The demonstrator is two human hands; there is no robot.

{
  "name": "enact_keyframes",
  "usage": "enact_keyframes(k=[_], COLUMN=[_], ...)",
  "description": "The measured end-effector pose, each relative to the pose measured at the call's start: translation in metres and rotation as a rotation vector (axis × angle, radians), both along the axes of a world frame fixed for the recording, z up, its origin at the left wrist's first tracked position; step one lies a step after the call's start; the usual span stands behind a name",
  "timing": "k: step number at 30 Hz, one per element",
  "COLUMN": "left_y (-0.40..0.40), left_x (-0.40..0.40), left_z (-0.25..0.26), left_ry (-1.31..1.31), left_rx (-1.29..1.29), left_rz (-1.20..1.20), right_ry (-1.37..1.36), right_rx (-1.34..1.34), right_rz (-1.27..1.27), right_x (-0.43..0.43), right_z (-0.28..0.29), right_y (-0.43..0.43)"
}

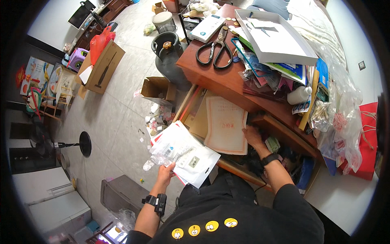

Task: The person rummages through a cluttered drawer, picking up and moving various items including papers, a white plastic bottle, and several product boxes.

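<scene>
My left hand (166,174) grips a stack of flat items, topped by a white plastic packaging pouch (186,155) that bears print; red and white sheets show beneath it. My right hand (253,135) is at the right edge of a cream paper sheet (227,126) with an orange border, its fingers partly hidden there. That sheet lies in or over the pulled-out wooden drawer (234,169) in front of me. A cardboard piece (198,122) is in the drawer left of the sheet, and a dark jumble with a green packet (272,144) lies right of my wrist.
On the wooden desk (198,64) are black-handled scissors (217,48), a white box lid (283,45), a white bottle (299,95) and piled papers. A gas cylinder (170,61), an open carton (158,88) and scattered litter (161,117) are on the floor to the left.
</scene>
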State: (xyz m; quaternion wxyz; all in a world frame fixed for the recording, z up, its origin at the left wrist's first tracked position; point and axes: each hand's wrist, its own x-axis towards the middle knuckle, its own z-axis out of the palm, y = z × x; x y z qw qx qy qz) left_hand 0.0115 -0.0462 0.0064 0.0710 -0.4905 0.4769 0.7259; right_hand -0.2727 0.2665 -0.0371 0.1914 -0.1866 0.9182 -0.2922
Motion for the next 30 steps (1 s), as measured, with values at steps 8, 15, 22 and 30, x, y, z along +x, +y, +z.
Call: enact_keyframes(k=[8,15,22,30], left_y=[-0.002,0.009,0.019,0.020], left_x=[-0.003,-0.015,-0.021,-0.014], left_z=[-0.007,0.012,0.012,0.002], left_ry=[0.005,0.015,0.037,0.027], left_rx=[0.030,0.000,0.030,0.056], left_rz=[-0.049,-0.012,0.036,0.161], right_ry=[0.168,0.373,0.368,0.382], right_rx=[0.134,-0.178,0.019,-0.156], right_rz=[0.358,0.566,0.875,1.033], right_x=[0.030,0.087,0.143,0.159], right_z=[0.129,0.178,0.074,0.054], right_y=[-0.016,-0.104,-0.168,-0.184])
